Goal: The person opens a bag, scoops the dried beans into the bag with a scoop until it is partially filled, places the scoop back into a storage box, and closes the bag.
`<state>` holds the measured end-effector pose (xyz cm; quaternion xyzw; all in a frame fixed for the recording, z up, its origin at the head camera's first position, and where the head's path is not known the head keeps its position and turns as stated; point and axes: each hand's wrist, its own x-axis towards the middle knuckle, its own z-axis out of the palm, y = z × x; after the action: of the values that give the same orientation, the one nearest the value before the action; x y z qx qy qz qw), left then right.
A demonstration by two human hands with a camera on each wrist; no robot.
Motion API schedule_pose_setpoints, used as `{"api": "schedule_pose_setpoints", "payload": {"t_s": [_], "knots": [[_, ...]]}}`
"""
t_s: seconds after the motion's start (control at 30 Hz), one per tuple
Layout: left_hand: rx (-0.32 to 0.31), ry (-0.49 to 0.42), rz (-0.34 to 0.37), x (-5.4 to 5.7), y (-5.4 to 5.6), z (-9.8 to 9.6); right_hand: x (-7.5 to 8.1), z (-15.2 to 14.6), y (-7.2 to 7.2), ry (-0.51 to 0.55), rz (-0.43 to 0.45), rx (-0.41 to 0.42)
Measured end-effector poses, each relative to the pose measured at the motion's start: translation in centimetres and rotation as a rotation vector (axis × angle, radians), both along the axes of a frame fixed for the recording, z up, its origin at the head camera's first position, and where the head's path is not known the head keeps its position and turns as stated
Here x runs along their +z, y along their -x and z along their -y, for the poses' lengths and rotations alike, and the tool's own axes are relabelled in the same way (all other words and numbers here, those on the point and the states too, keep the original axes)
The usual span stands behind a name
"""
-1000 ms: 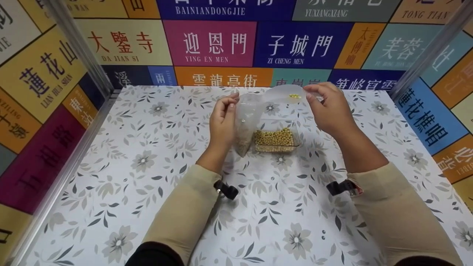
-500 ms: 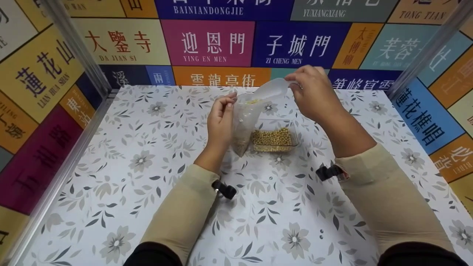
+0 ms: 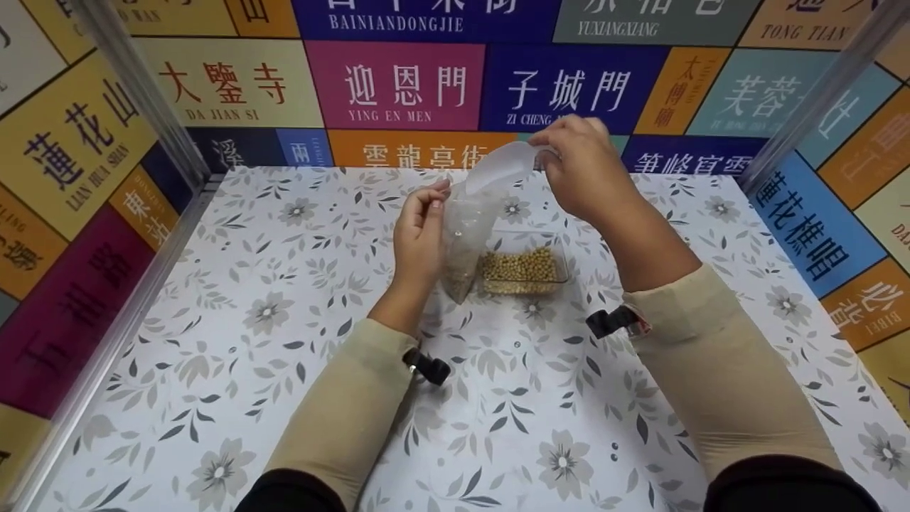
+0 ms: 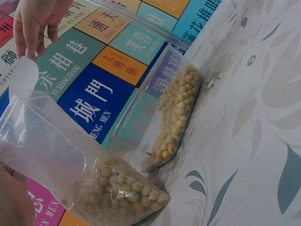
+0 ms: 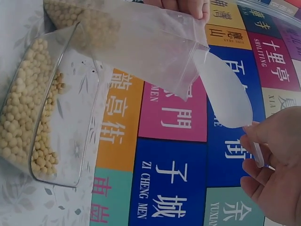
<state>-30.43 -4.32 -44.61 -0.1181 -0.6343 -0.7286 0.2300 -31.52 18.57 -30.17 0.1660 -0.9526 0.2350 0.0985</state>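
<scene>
My left hand (image 3: 418,235) grips a clear plastic zip bag (image 3: 469,224) by its upper side and keeps it upright on the table. Soybeans (image 4: 123,192) fill the bag's bottom corner. With fingertips and thumb, my right hand (image 3: 579,171) pinches the handle of a translucent white scoop (image 3: 499,168). The scoop is tilted steeply, its front end inside the bag's mouth; in the right wrist view its bowl (image 5: 226,92) shows no beans. Just right of the bag stands a clear rectangular container (image 3: 563,249), partly filled with soybeans (image 3: 522,265).
A white cloth with grey flowers and leaves covers the table (image 3: 498,398). Behind it rises a wall panel (image 3: 405,85) of coloured Chinese place-name signs, with more sign panels at both sides. Metal posts (image 3: 153,85) stand at the corners.
My right hand has moved left and up, bringing the scoop from beside the bag into its mouth and tipping it. The yellow beans in the scoop have gone from sight. My left hand keeps its grip.
</scene>
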Motion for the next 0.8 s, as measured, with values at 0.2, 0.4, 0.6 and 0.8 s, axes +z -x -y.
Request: {"api": "schedule_pose_setpoints", "payload": {"t_s": [0.2, 0.4, 0.6, 0.8], "knots": [[0.006, 0.003, -0.015, 0.0, 0.0, 0.1, -1.4, -0.4, -0.2, 0.077, -0.022, -0.015], [0.009, 0.006, -0.007, -0.1, 0.0, 0.1, -3.6, -1.8, -0.9, 0.178, -0.06, -0.042], [0.011, 0.028, -0.001, -0.2, 0.0, 0.2, -5.8, -3.7, -1.7, 0.275, -0.035, -0.129], [0.01, 0.027, 0.004, -0.2, 0.0, 0.0, -8.2, -5.4, -2.3, 0.377, -0.037, -0.195]]}}
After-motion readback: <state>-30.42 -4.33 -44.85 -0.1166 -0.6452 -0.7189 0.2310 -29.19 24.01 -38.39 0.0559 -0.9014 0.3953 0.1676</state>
